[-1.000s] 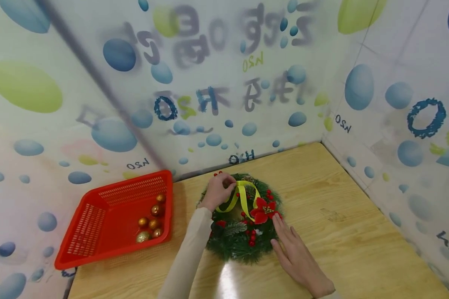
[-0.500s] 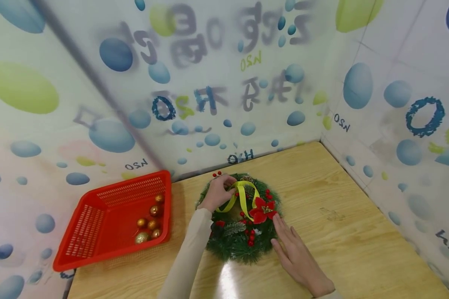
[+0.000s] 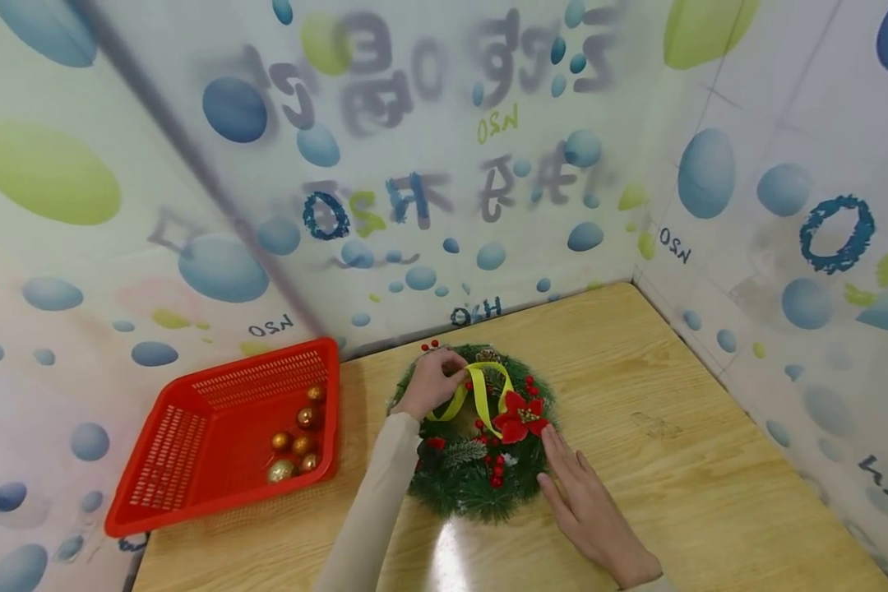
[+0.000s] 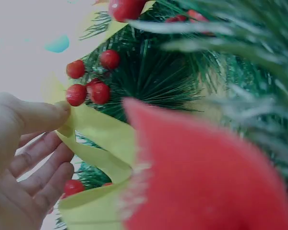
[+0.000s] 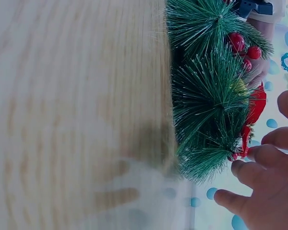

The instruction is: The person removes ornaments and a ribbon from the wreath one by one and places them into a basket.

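A green pine wreath (image 3: 481,493) with red berries, pinecones and a red poinsettia flower (image 3: 520,417) lies on the wooden table. Loops of yellow ribbon (image 3: 481,395) stand up over its middle. At the wreath's upper left, my left hand (image 3: 429,382) pinches the ribbon between thumb and index finger; the left wrist view shows the pinched ribbon (image 4: 103,127) close to several red berries (image 4: 100,92). On the right side, my right hand (image 3: 588,510) has its fingers extended, with the fingertips at the edge of the wreath beside the poinsettia.
A red plastic basket (image 3: 215,510) stands on the left of the table (image 3: 681,460), with several gold ornament balls (image 3: 302,445) at its right end. Walls printed with blue and green drops rise behind the table and to its right.
The left hand keeps hold of the ribbon, and the ribbon's top has sunk slightly near the fingers. The right hand stays almost still beside the wreath.
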